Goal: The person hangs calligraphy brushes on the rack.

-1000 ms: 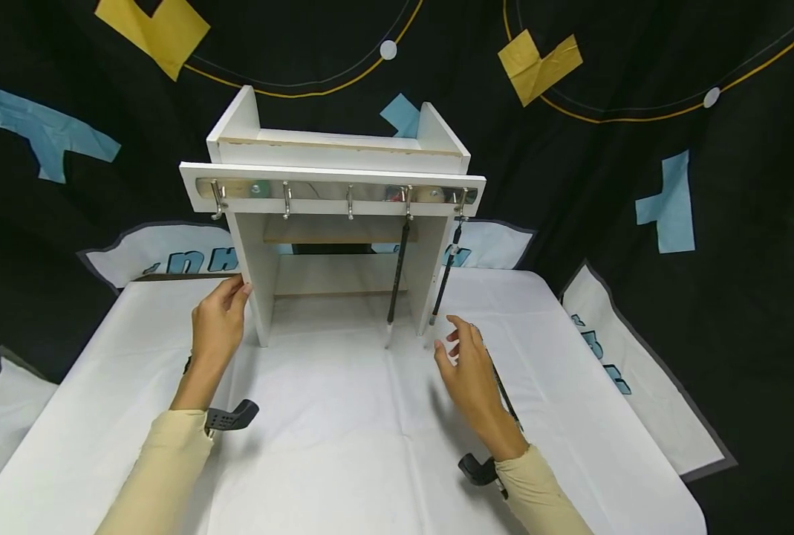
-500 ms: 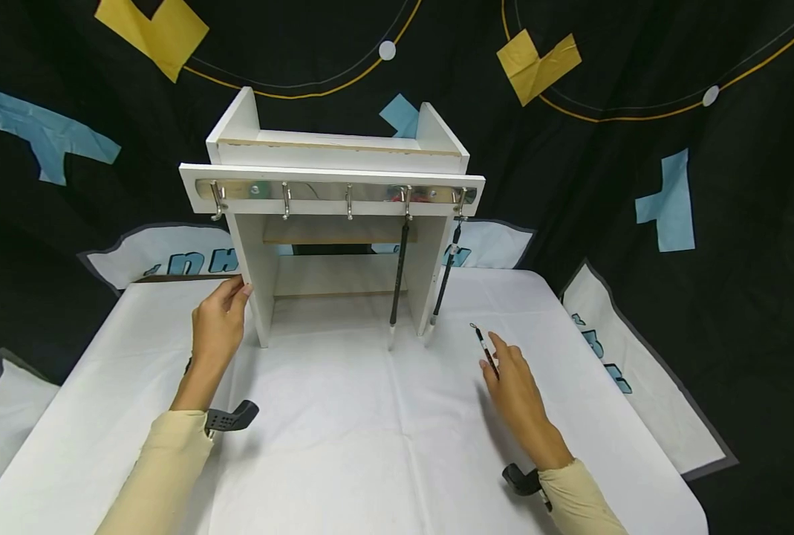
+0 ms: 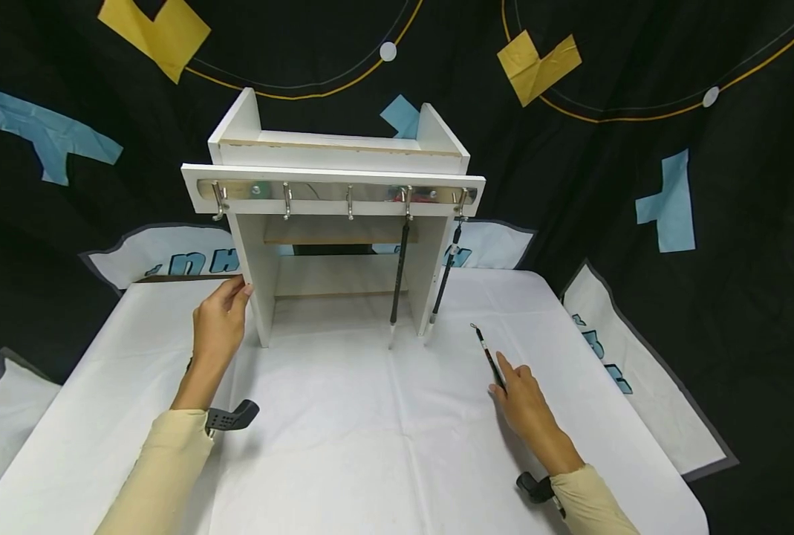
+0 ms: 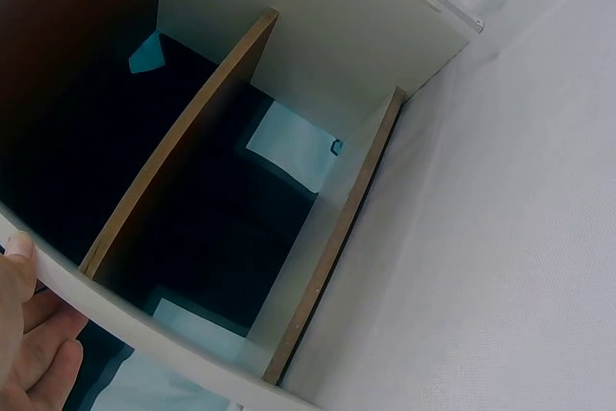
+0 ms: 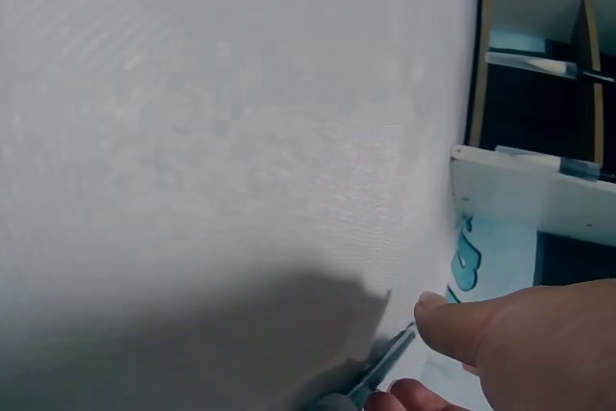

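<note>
A white shelf unit (image 3: 333, 157) stands on the table, with a hook rail (image 3: 316, 191) across its front. My left hand (image 3: 219, 327) pinches the front edge of its left side panel; the left wrist view shows the thumb on one face, the fingers behind. Two dark-handled brushes with pale tips, one (image 3: 399, 275) and another (image 3: 446, 275), hang from the two rightmost hooks. A third slim black brush (image 3: 486, 357), looped at its far end, lies on the cloth at right. My right hand (image 3: 529, 407) has it between thumb and fingers, covering its near end.
White cloth covers the table (image 3: 343, 438). Behind it hangs a black curtain (image 3: 590, 200) with yellow tape (image 3: 537, 67) and blue tape (image 3: 671, 204). White lettered fabric (image 3: 644, 401) hangs beyond the right edge. Three hooks at the rail's left hold nothing.
My right hand has moved right and toward me, away from the hanging brushes, down along the third brush. One hanging brush shifted slightly at first. My left hand has stayed put.
</note>
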`<state>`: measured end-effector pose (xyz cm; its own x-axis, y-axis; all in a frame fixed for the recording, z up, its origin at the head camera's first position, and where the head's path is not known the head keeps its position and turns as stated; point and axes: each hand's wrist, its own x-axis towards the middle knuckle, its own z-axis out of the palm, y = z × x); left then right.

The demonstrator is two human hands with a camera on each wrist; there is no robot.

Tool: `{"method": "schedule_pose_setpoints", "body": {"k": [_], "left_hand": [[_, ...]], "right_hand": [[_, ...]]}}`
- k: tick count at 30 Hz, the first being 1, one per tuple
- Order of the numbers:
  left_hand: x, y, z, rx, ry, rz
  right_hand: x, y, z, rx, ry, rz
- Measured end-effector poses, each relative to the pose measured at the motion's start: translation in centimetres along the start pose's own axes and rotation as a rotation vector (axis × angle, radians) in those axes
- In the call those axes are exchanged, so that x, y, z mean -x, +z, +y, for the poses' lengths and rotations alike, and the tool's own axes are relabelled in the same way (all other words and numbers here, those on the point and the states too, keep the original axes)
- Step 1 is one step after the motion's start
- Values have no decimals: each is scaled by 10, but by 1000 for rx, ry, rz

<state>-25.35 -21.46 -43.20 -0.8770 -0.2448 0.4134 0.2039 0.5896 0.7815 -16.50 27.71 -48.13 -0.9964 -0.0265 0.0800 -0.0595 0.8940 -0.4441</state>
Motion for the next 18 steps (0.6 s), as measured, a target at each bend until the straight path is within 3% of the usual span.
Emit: {"method": "schedule_pose_setpoints", "body": {"k": [18], "left_hand": [[-1, -2, 2, 9, 0, -6]], "right_hand": [[-3, 14, 8, 106, -91, 83]]}}
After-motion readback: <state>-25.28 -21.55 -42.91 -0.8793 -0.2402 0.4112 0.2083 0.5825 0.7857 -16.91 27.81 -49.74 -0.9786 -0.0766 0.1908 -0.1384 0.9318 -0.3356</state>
